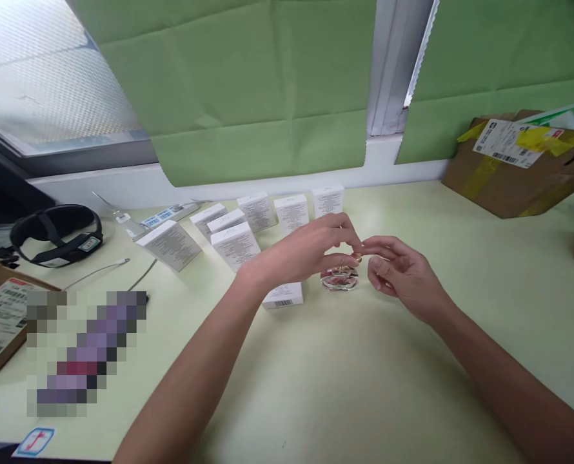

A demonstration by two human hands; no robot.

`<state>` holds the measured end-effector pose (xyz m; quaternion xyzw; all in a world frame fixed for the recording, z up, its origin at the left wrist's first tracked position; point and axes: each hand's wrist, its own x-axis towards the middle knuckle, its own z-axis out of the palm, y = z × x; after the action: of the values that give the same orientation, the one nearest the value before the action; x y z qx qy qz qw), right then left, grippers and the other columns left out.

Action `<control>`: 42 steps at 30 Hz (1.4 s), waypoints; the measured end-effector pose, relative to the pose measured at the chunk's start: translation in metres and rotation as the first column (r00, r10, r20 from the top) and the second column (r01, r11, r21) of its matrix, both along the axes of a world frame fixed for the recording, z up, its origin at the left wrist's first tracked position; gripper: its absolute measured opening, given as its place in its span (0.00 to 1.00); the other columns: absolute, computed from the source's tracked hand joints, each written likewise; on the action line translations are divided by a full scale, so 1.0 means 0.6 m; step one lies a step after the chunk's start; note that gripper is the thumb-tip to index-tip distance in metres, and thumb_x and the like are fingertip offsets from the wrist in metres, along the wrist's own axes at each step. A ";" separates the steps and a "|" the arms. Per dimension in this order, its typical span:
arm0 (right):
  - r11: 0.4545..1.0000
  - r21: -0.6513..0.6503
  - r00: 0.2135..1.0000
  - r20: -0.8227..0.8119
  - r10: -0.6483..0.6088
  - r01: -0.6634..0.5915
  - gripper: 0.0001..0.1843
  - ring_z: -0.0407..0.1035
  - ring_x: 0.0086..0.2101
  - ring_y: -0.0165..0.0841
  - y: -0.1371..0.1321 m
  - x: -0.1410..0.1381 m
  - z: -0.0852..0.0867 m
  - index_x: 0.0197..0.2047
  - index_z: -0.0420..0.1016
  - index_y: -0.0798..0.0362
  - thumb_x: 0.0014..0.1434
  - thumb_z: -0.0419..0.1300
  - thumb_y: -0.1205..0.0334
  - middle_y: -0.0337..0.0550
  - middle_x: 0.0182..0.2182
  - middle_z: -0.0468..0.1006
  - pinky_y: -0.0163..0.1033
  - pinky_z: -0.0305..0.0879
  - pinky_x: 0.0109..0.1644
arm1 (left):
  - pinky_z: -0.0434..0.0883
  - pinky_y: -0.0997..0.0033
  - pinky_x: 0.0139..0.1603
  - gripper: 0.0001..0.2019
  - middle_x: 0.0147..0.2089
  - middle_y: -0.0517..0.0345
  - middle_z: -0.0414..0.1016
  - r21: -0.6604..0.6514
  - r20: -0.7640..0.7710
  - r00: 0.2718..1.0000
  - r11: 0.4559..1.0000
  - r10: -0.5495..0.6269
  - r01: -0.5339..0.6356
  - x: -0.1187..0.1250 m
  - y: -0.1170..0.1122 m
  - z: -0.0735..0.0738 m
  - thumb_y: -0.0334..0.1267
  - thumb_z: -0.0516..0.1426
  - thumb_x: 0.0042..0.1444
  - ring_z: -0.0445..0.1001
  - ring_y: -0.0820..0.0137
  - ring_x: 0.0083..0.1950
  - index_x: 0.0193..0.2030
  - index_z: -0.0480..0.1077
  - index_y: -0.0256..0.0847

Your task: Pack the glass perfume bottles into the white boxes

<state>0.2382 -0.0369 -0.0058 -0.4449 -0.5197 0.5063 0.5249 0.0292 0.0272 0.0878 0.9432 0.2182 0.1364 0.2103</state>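
Observation:
A small clear glass bottle [340, 281] with a pinkish tint, which looks like a perfume bottle, stands on the table in front of me. My left hand [311, 248] reaches over it from the left, thumb and fingertips closed on a small gold-coloured cap [358, 258] at its upper right. Close by on the right is my right hand [403, 270]. Its fingers are loosely bent and apart, the index fingertip beside the left fingertips, and nothing shows in it. A white box [284, 296] lies under my left wrist, partly hidden by it.
Several white printed boxes [235, 243] stand behind my left hand. Farther left are a black head strap [57, 235], a power strip [171, 214], cables and a pixelated purple object [93, 348]. Cardboard boxes sit at the left edge and back right [504, 174].

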 end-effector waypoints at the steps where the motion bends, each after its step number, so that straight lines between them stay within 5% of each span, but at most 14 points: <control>1: 0.999 -0.027 0.999 -0.029 0.031 -0.031 0.16 0.61 0.21 0.24 -0.001 0.000 0.000 0.49 0.74 0.40 0.58 0.65 0.50 0.42 0.46 0.77 0.35 0.56 0.21 | 0.66 0.68 0.45 0.09 0.49 0.55 0.70 0.006 0.002 1.000 1.000 -0.003 0.003 0.003 -0.005 0.002 0.40 0.54 0.66 0.70 0.69 0.47 0.48 0.73 0.45; 11: 0.972 -0.096 0.943 -0.278 0.183 -0.216 0.13 0.51 0.22 0.23 -0.006 0.004 0.004 0.47 0.76 0.45 0.60 0.66 0.54 0.34 0.25 0.65 0.31 0.41 0.20 | 0.67 0.69 0.43 0.12 0.49 0.54 0.70 -0.004 0.005 0.999 0.999 -0.038 0.038 0.012 -0.020 0.008 0.43 0.51 0.68 0.71 0.69 0.45 0.49 0.73 0.44; 17: 0.945 -0.141 0.895 -0.385 0.224 -0.297 0.14 0.43 0.22 0.23 -0.008 0.005 0.003 0.51 0.74 0.45 0.63 0.63 0.56 0.34 0.25 0.62 0.30 0.38 0.20 | 0.68 0.69 0.43 0.13 0.49 0.55 0.69 -0.032 0.042 0.997 0.997 -0.063 0.065 0.013 -0.021 0.010 0.41 0.51 0.68 0.70 0.69 0.46 0.55 0.72 0.49; 25: 0.963 -0.118 0.928 -0.318 0.194 -0.241 0.12 0.47 0.23 0.23 -0.007 0.001 0.003 0.49 0.74 0.45 0.63 0.63 0.56 0.33 0.22 0.62 0.29 0.41 0.21 | 0.68 0.68 0.43 0.13 0.48 0.54 0.71 0.008 0.056 0.997 0.998 -0.062 0.062 0.017 -0.022 0.005 0.33 0.50 0.67 0.71 0.70 0.44 0.51 0.74 0.46; 42: 0.975 -0.074 0.927 -0.333 0.175 -0.211 0.11 0.51 0.22 0.22 -0.005 0.003 -0.006 0.46 0.78 0.44 0.62 0.64 0.52 0.35 0.25 0.68 0.28 0.44 0.19 | 0.68 0.70 0.41 0.14 0.50 0.58 0.67 0.006 -0.032 0.999 1.000 0.005 -0.005 0.021 -0.035 0.011 0.45 0.48 0.68 0.70 0.71 0.42 0.53 0.73 0.56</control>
<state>0.2398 -0.0397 -0.0097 -0.3303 -0.4392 0.6492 0.5259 0.0419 0.0062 0.0942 0.9453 0.2236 0.1224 0.2037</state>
